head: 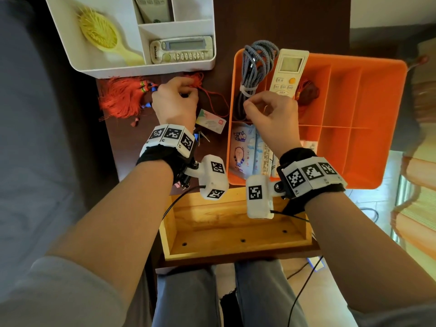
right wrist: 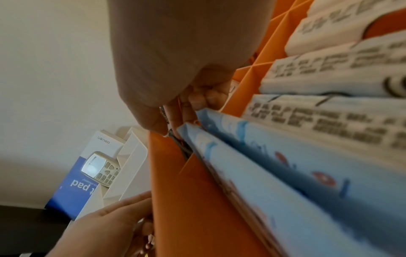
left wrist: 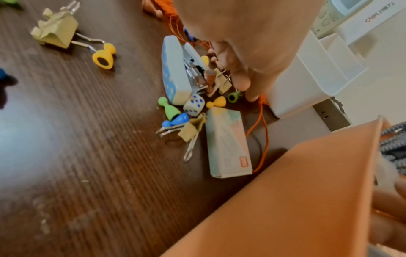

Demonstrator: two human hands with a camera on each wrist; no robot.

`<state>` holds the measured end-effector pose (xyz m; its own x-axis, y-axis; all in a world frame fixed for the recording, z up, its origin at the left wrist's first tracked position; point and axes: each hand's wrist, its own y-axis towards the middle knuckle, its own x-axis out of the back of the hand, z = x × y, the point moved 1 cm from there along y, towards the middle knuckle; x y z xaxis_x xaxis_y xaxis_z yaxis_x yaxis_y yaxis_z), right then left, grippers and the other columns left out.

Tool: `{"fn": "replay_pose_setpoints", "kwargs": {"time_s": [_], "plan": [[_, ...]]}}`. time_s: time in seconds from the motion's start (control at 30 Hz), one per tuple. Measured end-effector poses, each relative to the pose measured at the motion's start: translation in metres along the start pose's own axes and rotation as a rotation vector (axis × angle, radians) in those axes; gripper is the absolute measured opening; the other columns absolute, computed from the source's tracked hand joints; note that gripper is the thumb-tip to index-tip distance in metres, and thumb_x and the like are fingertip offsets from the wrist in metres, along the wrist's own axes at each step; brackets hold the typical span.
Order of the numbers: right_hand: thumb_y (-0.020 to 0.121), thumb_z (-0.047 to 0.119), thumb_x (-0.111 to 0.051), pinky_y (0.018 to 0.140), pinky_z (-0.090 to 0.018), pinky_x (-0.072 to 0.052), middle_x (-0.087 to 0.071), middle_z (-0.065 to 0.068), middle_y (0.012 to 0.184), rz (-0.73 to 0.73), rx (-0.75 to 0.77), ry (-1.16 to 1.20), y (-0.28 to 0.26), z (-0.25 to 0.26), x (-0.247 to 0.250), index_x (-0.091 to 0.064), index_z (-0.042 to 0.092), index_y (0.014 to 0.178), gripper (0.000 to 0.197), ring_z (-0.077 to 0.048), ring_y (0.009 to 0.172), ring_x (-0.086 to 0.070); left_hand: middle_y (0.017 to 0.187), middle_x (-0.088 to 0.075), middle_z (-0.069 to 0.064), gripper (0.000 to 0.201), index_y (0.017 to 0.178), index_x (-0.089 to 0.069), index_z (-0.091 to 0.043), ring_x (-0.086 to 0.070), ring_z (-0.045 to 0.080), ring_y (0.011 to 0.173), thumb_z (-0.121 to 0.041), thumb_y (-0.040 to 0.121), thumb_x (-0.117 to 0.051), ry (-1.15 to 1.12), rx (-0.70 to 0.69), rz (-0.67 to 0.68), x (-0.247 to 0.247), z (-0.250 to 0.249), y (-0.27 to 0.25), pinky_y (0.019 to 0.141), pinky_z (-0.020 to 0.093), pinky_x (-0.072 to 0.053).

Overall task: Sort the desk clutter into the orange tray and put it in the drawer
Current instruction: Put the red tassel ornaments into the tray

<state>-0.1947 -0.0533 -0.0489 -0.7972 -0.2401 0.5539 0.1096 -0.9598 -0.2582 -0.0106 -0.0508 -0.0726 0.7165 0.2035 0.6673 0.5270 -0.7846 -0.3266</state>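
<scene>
The orange tray (head: 377, 63) stands on the right of the dark desk. It holds a grey braided cable (head: 257, 60), a white remote (head: 289, 72), a red tassel and wipe packs (head: 243, 149). My right hand (head: 259, 102) hovers over the tray's left compartment, with thumb and finger (right wrist: 153, 120) pinching the cable (right wrist: 175, 140). My left hand (head: 181, 92) curls down over the loose pile left of the tray. Its fingertips (left wrist: 249, 95) pinch the cord of a red tassel (head: 120, 97); the thumb is hidden.
Under my left hand lie a die (left wrist: 194, 104), coloured pawns, binder clips (left wrist: 54, 33) and a small box (left wrist: 228, 144). A white organiser (head: 94, 69) with a yellow brush (head: 99, 31) and remotes sits behind. The wooden drawer (head: 236, 227) stands open below.
</scene>
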Motion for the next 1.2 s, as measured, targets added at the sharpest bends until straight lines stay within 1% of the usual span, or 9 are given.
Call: {"fn": "replay_pose_setpoints", "kwargs": {"time_s": [0.37, 0.47, 0.6, 0.7, 0.87, 0.97, 1.07, 1.17, 1.2], "plan": [[0.085, 0.021, -0.062, 0.065, -0.009, -0.045, -0.067, 0.003, 0.076, 0.019, -0.007, -0.028, -0.001, 0.002, -0.001, -0.071, 0.014, 0.088, 0.011, 0.002, 0.067, -0.057, 0.074, -0.072, 0.004, 0.011, 0.084, -0.074, -0.015, -0.066, 0.023, 0.059, -0.018, 0.079, -0.065, -0.137, -0.076, 0.03, 0.009, -0.003, -0.015, 0.067, 0.041, -0.056], [0.084, 0.018, -0.063, 0.063, -0.007, -0.042, -0.066, 0.004, 0.075, -0.028, 0.039, -0.024, -0.002, 0.009, 0.001, -0.071, 0.012, 0.086, 0.01, 0.004, 0.065, -0.055, 0.065, -0.067, -0.001, 0.007, 0.083, -0.073, -0.016, -0.064, 0.016, 0.052, -0.015, 0.08, -0.067, -0.208, -0.084, 0.024, 0.018, -0.006, -0.022, 0.066, 0.038, -0.057], [0.082, 0.014, -0.064, 0.064, -0.009, -0.042, -0.066, 0.0, 0.077, -0.039, 0.136, -0.019, -0.006, 0.022, 0.001, -0.069, 0.012, 0.087, 0.008, 0.001, 0.066, -0.055, 0.071, -0.07, 0.0, 0.007, 0.083, -0.072, -0.017, -0.068, 0.01, 0.058, -0.011, 0.08, -0.068, -0.321, -0.118, 0.031, 0.03, -0.012, -0.029, 0.066, 0.035, -0.059], [0.081, 0.014, -0.065, 0.074, -0.011, -0.045, -0.065, -0.004, 0.097, 0.039, 0.261, -0.129, -0.008, 0.036, -0.006, -0.067, 0.011, 0.105, 0.024, -0.002, 0.078, -0.055, 0.074, -0.07, 0.006, 0.009, 0.083, -0.071, -0.015, -0.07, 0.014, 0.063, -0.007, 0.08, -0.068, -0.401, -0.136, 0.083, 0.038, -0.015, -0.034, 0.068, 0.039, -0.06], [0.082, 0.011, -0.062, 0.09, -0.026, -0.047, -0.05, -0.005, 0.135, 0.217, 0.312, -0.153, -0.006, 0.053, -0.025, -0.05, 0.011, 0.133, 0.052, -0.006, 0.097, -0.052, 0.072, -0.07, 0.008, 0.008, 0.083, -0.071, -0.011, -0.07, 0.021, 0.068, -0.005, 0.079, -0.069, -0.478, -0.181, 0.18, 0.048, -0.012, -0.041, 0.073, 0.039, -0.059], [0.083, 0.008, -0.053, 0.1, -0.03, -0.043, -0.064, -0.007, 0.119, 0.244, 0.327, -0.148, -0.003, 0.056, -0.035, -0.063, 0.01, 0.118, 0.036, -0.016, 0.108, -0.06, 0.071, -0.069, 0.01, 0.007, 0.085, -0.07, -0.004, -0.069, 0.019, 0.068, -0.002, 0.079, -0.069, -0.536, -0.177, 0.245, 0.052, -0.008, -0.045, 0.072, 0.031, -0.057], [0.084, 0.008, -0.051, 0.086, -0.04, -0.049, -0.071, -0.006, 0.086, 0.217, 0.288, -0.144, -0.003, 0.057, -0.038, -0.071, 0.008, 0.095, 0.023, -0.016, 0.079, -0.063, 0.069, -0.068, 0.004, 0.01, 0.088, -0.069, -0.002, -0.068, 0.013, 0.066, 0.003, 0.08, -0.066, -0.605, -0.151, 0.289, 0.053, -0.005, -0.051, 0.068, 0.023, -0.056], [0.088, 0.011, -0.054, 0.079, -0.017, -0.042, -0.066, -0.002, 0.071, 0.175, 0.291, -0.106, -0.008, 0.058, -0.037, -0.07, 0.006, 0.083, 0.018, -0.01, 0.067, -0.055, 0.069, -0.069, 0.0, 0.014, 0.097, -0.067, -0.004, -0.067, 0.012, 0.06, 0.0, 0.085, -0.061, -0.655, -0.11, 0.248, 0.054, 0.0, -0.053, 0.061, 0.024, -0.057], [0.09, 0.013, -0.054, 0.078, -0.017, -0.042, -0.065, 0.0, 0.071, 0.167, 0.282, -0.092, -0.01, 0.057, -0.037, -0.07, 0.007, 0.083, 0.019, -0.01, 0.067, -0.056, 0.066, -0.069, -0.003, 0.018, 0.102, -0.066, -0.009, -0.065, 0.011, 0.055, -0.001, 0.088, -0.058, -0.644, -0.092, 0.226, 0.055, 0.003, -0.052, 0.057, 0.026, -0.056]]}}
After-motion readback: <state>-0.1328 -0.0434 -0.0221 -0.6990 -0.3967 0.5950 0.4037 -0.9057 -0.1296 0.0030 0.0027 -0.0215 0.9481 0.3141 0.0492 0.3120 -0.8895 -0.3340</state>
